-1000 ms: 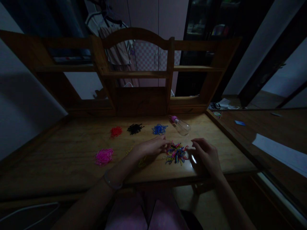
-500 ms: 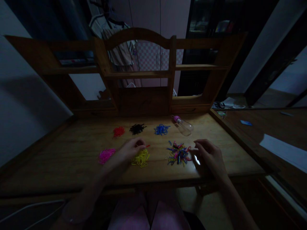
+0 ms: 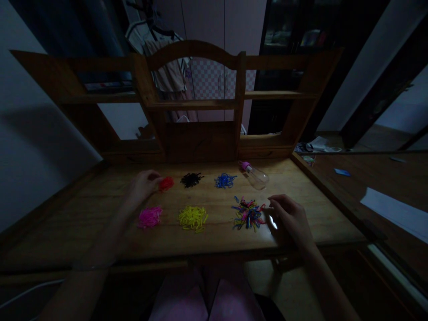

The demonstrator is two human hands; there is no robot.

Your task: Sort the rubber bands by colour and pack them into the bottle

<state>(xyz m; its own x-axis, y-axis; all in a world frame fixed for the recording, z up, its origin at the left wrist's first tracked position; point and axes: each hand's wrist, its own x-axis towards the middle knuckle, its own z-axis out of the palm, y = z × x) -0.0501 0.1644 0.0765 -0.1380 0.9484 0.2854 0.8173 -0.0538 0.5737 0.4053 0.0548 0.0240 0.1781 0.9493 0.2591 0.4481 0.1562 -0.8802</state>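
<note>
My left hand [image 3: 143, 185] is at the left edge of a small pile of red clips [image 3: 166, 183], thumb and fingertips pinched together. Whatever they hold is too small and dark to make out. My right hand [image 3: 290, 216] rests on the tabletop just right of a mixed pile of coloured clips [image 3: 248, 214]. Its fingers are curled, with a small gap between thumb and forefinger and nothing visible there. Sorted by colour, other clip piles lie around: pink [image 3: 150, 217], yellow [image 3: 193, 218], black [image 3: 191, 179] and blue [image 3: 225, 180]. They look like paper clips.
A clear bulb-shaped bottle with a pink cap [image 3: 256, 175] lies behind the mixed pile. A wooden shelf unit [image 3: 200, 141] stands along the back of the desk [image 3: 214, 240]. To the right is another wooden surface with a white paper sheet [image 3: 394, 214].
My left hand has moved from over the yellow pile, where a red clip stuck out of its fingers, back and left to the red pile. My right hand has hardly moved.
</note>
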